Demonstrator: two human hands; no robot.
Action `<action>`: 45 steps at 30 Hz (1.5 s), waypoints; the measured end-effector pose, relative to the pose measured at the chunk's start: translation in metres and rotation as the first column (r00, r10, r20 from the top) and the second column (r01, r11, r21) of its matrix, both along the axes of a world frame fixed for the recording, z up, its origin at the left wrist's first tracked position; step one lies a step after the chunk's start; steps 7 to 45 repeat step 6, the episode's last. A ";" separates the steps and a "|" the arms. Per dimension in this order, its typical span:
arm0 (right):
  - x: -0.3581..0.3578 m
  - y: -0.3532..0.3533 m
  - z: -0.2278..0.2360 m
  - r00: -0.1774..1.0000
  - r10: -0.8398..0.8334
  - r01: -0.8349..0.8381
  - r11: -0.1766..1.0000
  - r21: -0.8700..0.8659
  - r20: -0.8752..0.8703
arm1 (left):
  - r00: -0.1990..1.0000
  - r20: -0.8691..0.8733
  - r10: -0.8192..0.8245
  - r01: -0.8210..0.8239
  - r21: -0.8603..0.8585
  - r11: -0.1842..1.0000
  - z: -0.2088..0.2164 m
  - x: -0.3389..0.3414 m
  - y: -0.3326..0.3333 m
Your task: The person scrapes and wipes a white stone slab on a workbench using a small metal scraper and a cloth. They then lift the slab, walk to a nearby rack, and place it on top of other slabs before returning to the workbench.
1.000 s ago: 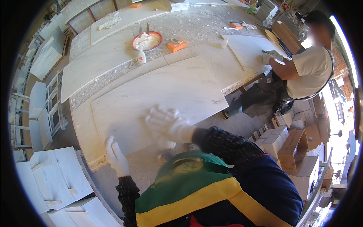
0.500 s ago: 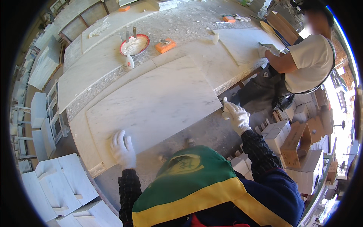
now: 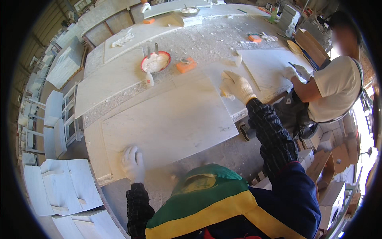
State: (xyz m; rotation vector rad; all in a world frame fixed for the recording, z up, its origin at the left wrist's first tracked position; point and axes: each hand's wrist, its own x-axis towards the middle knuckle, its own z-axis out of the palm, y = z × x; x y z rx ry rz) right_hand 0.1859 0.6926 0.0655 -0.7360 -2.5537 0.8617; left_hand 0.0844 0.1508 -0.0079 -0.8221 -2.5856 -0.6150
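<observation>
A large white marble slab [image 3: 171, 123] with grey veining lies on the table in front of me. My left hand [image 3: 133, 164], in a white knitted glove, rests on its near left edge, fingers slightly bent and apart. Above the slab's right side, my gloved right hand [image 3: 239, 89] is closed, with a thin flat piece showing at its fingertips; its kind cannot be made out. Beyond the slab stand a red-rimmed bowl [image 3: 168, 63] of white paste with upright putty knives in it, a white squeeze bottle [image 3: 149, 79] and an orange block [image 3: 186, 65].
A co-worker [image 3: 332, 85] in gloves works over another white slab [image 3: 274, 63] at the right. Stone panels [image 3: 63, 183] stand at the lower left. Cardboard boxes [image 3: 324, 167] are stacked at the lower right. White crumbs litter the grey tabletop [image 3: 211, 34].
My right hand has moved from the slab's near right corner up and away, over its right side. My left hand stays at the near left edge. The view has shifted slightly.
</observation>
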 end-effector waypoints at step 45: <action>-0.139 0.032 0.002 0.983 -0.142 0.147 0.989 0.032 -0.115 | 1.000 -0.005 0.023 -0.023 -0.087 0.996 0.000 0.005 -0.002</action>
